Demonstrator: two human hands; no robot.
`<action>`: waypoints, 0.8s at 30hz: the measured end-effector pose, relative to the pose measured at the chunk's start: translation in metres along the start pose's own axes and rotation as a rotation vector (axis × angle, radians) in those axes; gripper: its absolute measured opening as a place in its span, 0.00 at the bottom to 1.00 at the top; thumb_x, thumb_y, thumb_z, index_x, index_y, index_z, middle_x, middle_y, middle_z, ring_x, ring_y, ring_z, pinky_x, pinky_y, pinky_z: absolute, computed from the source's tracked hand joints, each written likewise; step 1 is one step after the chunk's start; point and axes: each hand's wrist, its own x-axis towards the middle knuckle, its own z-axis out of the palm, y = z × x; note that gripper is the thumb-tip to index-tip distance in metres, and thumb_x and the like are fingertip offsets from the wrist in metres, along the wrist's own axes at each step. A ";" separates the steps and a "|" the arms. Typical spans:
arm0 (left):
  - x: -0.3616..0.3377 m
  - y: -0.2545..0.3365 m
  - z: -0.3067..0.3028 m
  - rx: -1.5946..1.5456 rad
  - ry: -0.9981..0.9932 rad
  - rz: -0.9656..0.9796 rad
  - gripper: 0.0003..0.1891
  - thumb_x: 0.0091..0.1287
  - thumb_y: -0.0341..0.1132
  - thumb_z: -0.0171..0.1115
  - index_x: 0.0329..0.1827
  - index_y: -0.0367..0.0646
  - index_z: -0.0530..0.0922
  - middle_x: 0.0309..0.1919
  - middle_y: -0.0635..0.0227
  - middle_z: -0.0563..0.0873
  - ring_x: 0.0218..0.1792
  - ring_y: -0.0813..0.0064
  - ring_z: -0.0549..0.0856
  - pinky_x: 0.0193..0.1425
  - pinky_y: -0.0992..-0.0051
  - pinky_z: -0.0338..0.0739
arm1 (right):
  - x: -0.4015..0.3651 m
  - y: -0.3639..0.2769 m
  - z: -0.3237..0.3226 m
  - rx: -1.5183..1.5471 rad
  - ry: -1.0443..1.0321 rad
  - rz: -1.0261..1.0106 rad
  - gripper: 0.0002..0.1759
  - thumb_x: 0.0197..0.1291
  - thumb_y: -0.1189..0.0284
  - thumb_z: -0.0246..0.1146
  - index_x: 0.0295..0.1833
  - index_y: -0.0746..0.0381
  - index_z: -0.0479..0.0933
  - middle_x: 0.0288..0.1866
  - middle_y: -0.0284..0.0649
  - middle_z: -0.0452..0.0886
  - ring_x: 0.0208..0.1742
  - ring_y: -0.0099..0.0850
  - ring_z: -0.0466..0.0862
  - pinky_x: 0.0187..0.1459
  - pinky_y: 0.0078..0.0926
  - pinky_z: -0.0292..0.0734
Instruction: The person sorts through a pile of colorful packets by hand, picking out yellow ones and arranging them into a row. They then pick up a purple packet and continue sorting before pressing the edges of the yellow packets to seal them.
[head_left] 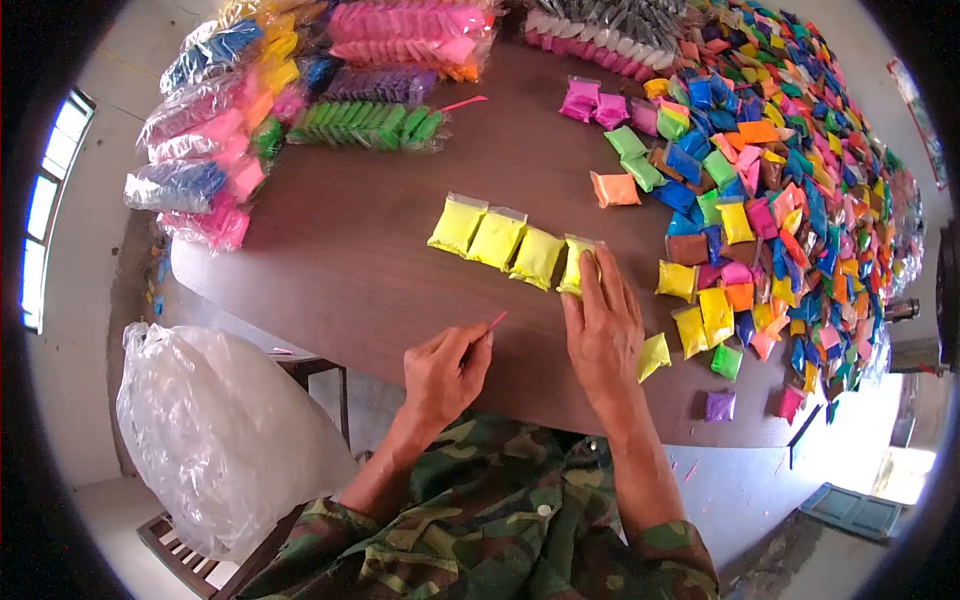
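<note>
Four small yellow packets [495, 238] lie in a slanting row on the brown table. My right hand [608, 335] has its fingers and thumb on the rightmost yellow packet [573, 262] and covers part of it. My left hand [447, 368] is closed near the table's front edge. From between its thumb and forefinger sticks the end of a thin pink strip [498, 320]; the rest is hidden in the hand. Another yellow packet [654, 356] lies beside my right wrist.
A big heap of mixed coloured packets [770, 200] covers the right side of the table [350, 225]. Bagged rows of packets [365, 125] stand at the back left. Another pink strip [463, 103] lies near them. A large clear plastic bag [220, 430] sits at the lower left.
</note>
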 end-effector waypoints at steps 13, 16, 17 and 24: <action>-0.003 0.000 0.000 0.022 -0.046 -0.060 0.04 0.71 0.25 0.75 0.45 0.39 0.88 0.35 0.55 0.93 0.32 0.62 0.94 0.36 0.69 0.86 | -0.001 0.001 0.018 0.074 0.096 -0.012 0.31 0.66 0.75 0.74 0.74 0.65 0.77 0.79 0.51 0.76 0.67 0.53 0.87 0.65 0.46 0.85; -0.002 0.001 0.003 0.024 -0.001 -0.037 0.06 0.69 0.24 0.75 0.45 0.40 0.87 0.31 0.56 0.90 0.26 0.57 0.90 0.30 0.67 0.82 | -0.002 0.004 0.017 0.078 0.085 -0.015 0.31 0.65 0.74 0.74 0.73 0.65 0.77 0.78 0.50 0.77 0.65 0.53 0.87 0.63 0.46 0.85; -0.001 0.001 0.003 0.021 -0.002 -0.040 0.06 0.69 0.24 0.75 0.45 0.40 0.87 0.31 0.56 0.90 0.26 0.57 0.90 0.30 0.67 0.82 | -0.001 0.003 0.015 0.079 0.076 -0.010 0.31 0.65 0.74 0.75 0.73 0.64 0.78 0.77 0.50 0.77 0.64 0.53 0.87 0.62 0.46 0.85; -0.002 0.000 0.003 0.052 -0.001 -0.039 0.05 0.68 0.24 0.74 0.44 0.40 0.87 0.31 0.56 0.89 0.27 0.58 0.90 0.31 0.67 0.82 | 0.000 -0.011 -0.010 0.022 0.016 0.042 0.28 0.65 0.73 0.74 0.71 0.57 0.81 0.73 0.46 0.78 0.62 0.49 0.86 0.59 0.47 0.84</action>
